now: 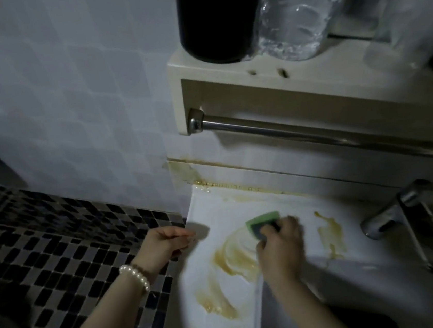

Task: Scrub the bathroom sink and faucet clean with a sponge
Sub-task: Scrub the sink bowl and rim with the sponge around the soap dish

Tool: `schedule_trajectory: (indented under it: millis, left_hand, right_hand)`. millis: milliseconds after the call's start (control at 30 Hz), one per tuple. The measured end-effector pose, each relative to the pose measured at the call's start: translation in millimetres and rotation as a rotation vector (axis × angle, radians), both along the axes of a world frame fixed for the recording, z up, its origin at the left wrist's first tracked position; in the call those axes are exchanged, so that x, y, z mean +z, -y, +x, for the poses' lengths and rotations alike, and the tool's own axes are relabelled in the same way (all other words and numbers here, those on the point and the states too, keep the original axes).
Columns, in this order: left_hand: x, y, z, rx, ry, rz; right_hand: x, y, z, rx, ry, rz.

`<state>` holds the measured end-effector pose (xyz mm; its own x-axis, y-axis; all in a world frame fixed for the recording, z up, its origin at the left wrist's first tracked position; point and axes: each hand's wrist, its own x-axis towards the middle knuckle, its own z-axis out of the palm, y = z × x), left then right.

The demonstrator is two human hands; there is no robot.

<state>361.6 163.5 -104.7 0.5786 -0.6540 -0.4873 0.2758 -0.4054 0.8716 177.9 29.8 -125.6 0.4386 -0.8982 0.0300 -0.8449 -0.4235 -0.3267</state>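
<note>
- Dim bathroom light fell on pale wall tiles, a dark mosaic floor (59,262) to the left, and a white sink (228,321) whose flat deck carried brown smears.
- Scrubbing of the sink deck looked to be the step in hand: the right hand (280,248) held the green sponge (261,224) pressed to the deck, beside a swirled brown stain (234,256).
- Fingers of that hand were curled round the sponge's near end, gripping it firmly; the forearm reached in from the lower right, wrist angled down.
- Blur round the hand suggested motion.
- Resting at the sink's left edge, the left hand (166,241) had loosely bent fingers holding nothing; it seemed to brace the body. A pearl bracelet (136,276) circled its wrist.
- By my judgement much was left: smears lay on both sides of the sponge, grime lined the back seam, and the chrome faucet (405,220), well to the right, appeared untouched.
- Next would call for firm strokes across the remaining stains, then toward the faucet.
</note>
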Motion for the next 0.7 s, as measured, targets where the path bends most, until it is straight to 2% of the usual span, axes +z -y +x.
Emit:
schedule_trajectory:
  millis: [100,167,267,333,400,467,567,633,700]
  left_hand:
    - [5,10,-9,-0.058,0.014,-0.018]
    - [7,10,-7,-0.047,0.024,-0.033]
    - [10,6,3,0.025,0.02,-0.053]
    - [8,5,6,0.055,0.013,-0.068]
    - [6,5,6,0.066,0.015,-0.079]
    - [5,6,5,0.06,0.024,-0.085]
    - [3,5,3,0.066,0.02,-0.093]
    - [4,8,-1,0.055,0.016,-0.102]
    - [4,15,-7,0.028,0.031,-0.1]
  right_hand:
    - [-5,-10,31,0.429,0.1,0.081]
    - [3,4,48,0.542,0.126,0.076]
    - [11,22,65,0.628,0.197,-0.092]
    - [15,24,83,0.818,0.096,-0.18]
    - [16,28,99,0.947,-0.105,-0.233]
    - [21,37,101,0.955,-0.239,-0.288]
    - [19,60,63,0.864,-0.217,-0.25]
    - [20,77,16,0.697,-0.143,-0.207]
    - [15,91,-35,0.419,-0.021,-0.227]
